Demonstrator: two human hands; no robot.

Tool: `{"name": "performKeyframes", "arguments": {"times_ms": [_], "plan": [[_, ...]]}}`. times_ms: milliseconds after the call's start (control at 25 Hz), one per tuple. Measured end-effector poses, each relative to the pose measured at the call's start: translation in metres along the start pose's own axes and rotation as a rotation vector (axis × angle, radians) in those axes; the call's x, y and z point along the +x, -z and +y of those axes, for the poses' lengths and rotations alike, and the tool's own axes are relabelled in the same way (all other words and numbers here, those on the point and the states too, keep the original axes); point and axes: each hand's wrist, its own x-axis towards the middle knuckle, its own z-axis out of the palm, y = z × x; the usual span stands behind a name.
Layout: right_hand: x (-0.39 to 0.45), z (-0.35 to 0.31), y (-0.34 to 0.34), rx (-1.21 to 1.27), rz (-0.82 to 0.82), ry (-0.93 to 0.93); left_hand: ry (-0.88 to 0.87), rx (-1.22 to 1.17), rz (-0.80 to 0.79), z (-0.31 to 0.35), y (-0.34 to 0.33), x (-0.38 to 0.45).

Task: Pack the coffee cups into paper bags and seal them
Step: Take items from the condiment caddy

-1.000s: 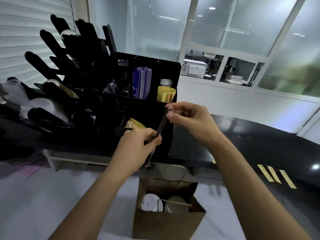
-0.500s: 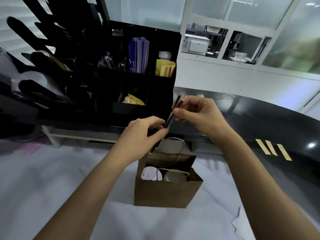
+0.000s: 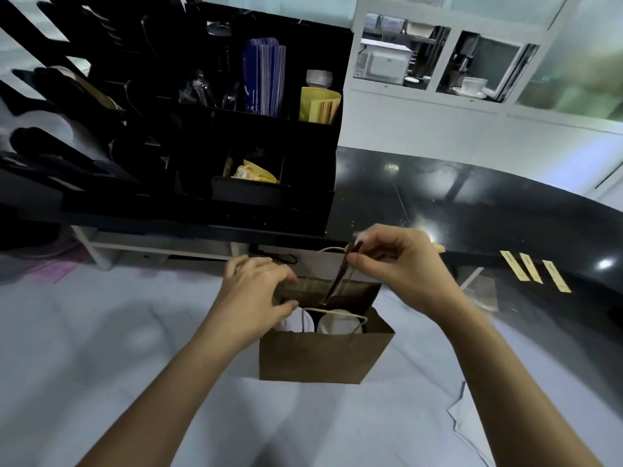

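1. brown kraft paper: the paper bag (image 3: 320,358) stands upright and open on a pale, glossy work surface (image 3: 101,348), with two white-lidded coffee cups (image 3: 337,323) side by side inside and its cord handles up.
2. the right hand (image 3: 394,264) pinches a thin dark stick (image 3: 338,276) between thumb and fingers, its lower end dipping into the bag's mouth.
3. the left hand (image 3: 256,291) sits at the bag's left rim, fingers curled; i cannot tell whether it actually grips the paper.
4. behind the bag runs a black polished counter (image 3: 472,210) that catches the ceiling lights, with three yellowish strips (image 3: 534,271) near its front edge.
5. on the counter's left stands a black organiser (image 3: 269,129) holding blue sleeves (image 3: 264,75), a yellow pack (image 3: 318,104) and a yellow wrapper lower down.
6. white-framed glass partitions (image 3: 438,62) close off the back; a microwave and a cup show through.
7. a crumpled white sheet (image 3: 462,419) lies at the lower right.
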Motion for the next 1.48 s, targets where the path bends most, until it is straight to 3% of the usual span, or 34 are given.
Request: {"name": "performKeyframes", "arguments": {"times_ms": [120, 280, 520, 680, 960, 1480], "plan": [[-0.007, 0.01, -0.021, -0.073, -0.008, -0.051, 0.005, 0.078, -0.153, -0.007, -0.014, -0.001], [-0.009, 0.023, -0.043, -0.19, -0.006, -0.063, 0.0, 0.059, -0.242, -0.016, -0.022, 0.0], [-0.002, 0.044, -0.071, -0.555, -0.13, -0.022, 0.025, -0.032, -0.274, -0.025, -0.028, -0.005], [0.006, 0.049, -0.086, -0.656, -0.218, -0.045, 0.033, -0.067, -0.271, -0.027, -0.031, -0.007], [0.011, 0.05, -0.095, -0.604, -0.313, -0.097, 0.037, -0.102, -0.259, -0.03, -0.032, -0.008], [0.008, 0.056, -0.075, -0.445, -0.183, -0.214, 0.058, -0.127, -0.194, -0.017, -0.02, -0.008]]}}
